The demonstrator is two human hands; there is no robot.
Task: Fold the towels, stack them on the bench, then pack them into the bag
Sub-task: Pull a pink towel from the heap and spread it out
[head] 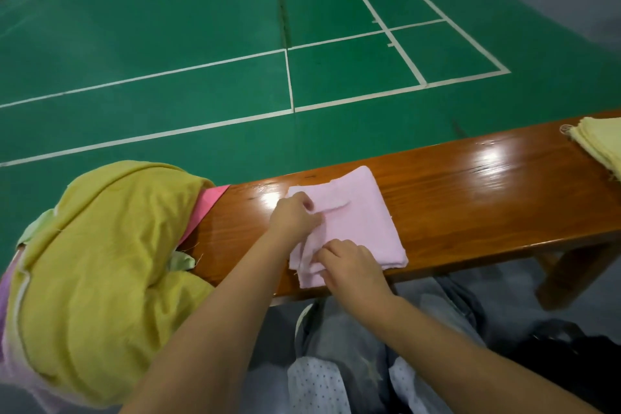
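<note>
Midway along a glossy wooden bench [470, 185], a pink towel [356, 222] is laid flat, partly folded. Its edge at 9 o'clock is pinched by the left hand [295, 212], fingers curled onto the cloth, while the corner at 6 o'clock is gripped by the right hand [349, 265]. A heap of yellow towels [100, 265] is seen at 9 o'clock; a folded pale yellow stack [601, 141] is set at 2 o'clock.
</note>
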